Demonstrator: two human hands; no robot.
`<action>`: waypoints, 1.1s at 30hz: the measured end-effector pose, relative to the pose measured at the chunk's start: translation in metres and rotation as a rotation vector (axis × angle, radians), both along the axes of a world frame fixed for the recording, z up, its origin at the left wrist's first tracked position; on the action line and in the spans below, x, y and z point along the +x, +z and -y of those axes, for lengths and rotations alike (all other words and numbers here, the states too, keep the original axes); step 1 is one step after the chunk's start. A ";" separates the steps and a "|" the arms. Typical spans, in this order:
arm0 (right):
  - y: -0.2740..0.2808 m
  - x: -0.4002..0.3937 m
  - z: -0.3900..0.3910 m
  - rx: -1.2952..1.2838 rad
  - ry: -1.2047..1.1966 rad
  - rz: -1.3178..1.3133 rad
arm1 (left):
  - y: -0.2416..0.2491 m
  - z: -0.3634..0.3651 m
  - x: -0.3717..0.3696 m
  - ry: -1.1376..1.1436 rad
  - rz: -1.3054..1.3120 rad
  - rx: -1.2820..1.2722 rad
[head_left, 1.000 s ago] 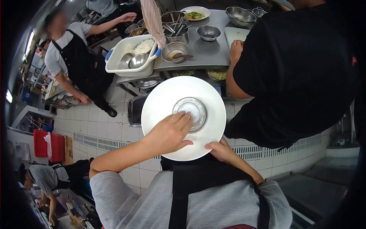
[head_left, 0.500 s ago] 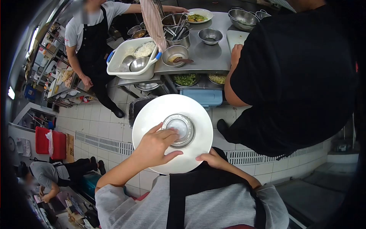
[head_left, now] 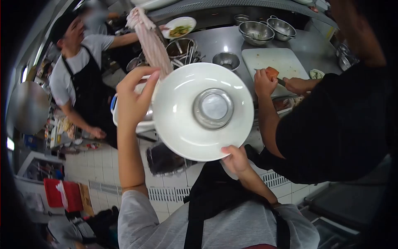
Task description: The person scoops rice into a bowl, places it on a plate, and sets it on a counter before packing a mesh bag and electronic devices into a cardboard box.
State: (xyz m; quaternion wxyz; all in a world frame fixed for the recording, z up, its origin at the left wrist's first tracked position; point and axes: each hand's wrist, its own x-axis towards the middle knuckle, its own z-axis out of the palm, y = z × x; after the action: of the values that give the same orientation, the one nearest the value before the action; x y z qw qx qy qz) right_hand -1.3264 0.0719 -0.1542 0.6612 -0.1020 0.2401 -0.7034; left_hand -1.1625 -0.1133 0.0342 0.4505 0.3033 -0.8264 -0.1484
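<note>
A wide white plate [head_left: 178,120] is tilted toward me, and my right hand [head_left: 237,161] grips its lower right rim, thumb on top. In the middle of the plate sits a small round metal dish [head_left: 213,108], silvery with a pale centre. My left hand [head_left: 137,93] is raised beside the plate's left edge, off the dish. Its fingers curve over to the right, with a gap between them and the thumb. In this view its fingertips come close to the lower part of a hanging pinkish cloth [head_left: 147,37]. Behind that hand, a white tub [head_left: 117,118] is mostly hidden.
A co-worker on the right holds a knife [head_left: 282,82] at an orange piece of food [head_left: 271,73] over a white cutting board [head_left: 282,58]. Metal bowls [head_left: 256,32] stand on the counter. Another person on the left reaches to a plate of food [head_left: 179,28].
My left hand has come off the metal dish and moved up and left. The plate has risen and shifted right, still in my right hand. The view has tipped up toward the counter.
</note>
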 end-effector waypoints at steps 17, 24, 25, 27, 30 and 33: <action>-0.041 -0.064 0.098 0.347 -0.407 -0.280 | -0.206 0.243 -0.321 -0.427 1.180 -0.001; -0.068 -0.065 0.134 0.343 -0.392 -0.181 | -0.219 0.279 -0.333 -0.414 1.367 -0.135; -0.073 -0.068 0.141 0.322 -0.385 -0.160 | -0.227 0.288 -0.333 -0.340 1.198 -0.221; -0.086 -0.073 0.157 0.306 -0.383 -0.135 | -0.233 0.289 -0.331 -0.277 1.030 -0.300; -0.110 -0.088 0.179 0.261 -0.360 -0.137 | -0.221 0.276 -0.322 -0.292 0.748 -0.357; -0.133 -0.100 0.196 0.255 -0.306 -0.115 | -0.232 0.271 -0.308 -0.723 1.016 0.082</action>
State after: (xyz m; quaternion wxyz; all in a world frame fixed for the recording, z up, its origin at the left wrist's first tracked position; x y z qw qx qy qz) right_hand -1.4261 -0.1239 -0.2872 0.5395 -0.0197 0.3772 -0.7525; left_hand -1.4709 -0.3846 -0.1980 -0.0895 0.0544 -0.9815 -0.1601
